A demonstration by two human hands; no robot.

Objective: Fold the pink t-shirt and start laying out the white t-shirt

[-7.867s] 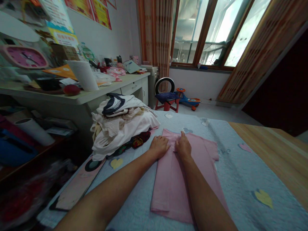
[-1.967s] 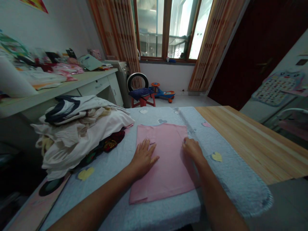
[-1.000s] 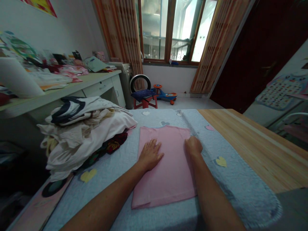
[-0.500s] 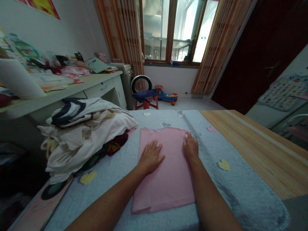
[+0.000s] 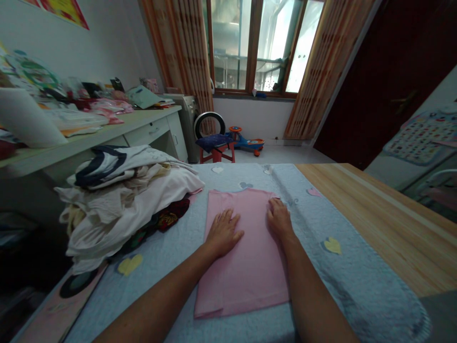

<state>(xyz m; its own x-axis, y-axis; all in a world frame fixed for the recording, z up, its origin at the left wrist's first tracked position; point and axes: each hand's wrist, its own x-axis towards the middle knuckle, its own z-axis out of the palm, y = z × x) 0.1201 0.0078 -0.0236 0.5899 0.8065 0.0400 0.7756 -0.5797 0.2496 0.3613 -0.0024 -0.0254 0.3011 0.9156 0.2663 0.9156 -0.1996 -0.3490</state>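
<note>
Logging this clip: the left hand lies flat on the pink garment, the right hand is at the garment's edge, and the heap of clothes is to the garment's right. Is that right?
Not quite: the head view shows the heap of clothes to the left of the pink garment. The left hand and right hand are as you say.

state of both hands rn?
Left hand: open, palm down on the pink garment.
Right hand: fingers curled at the pink garment's right edge; whether it grips cannot be told.
</note>
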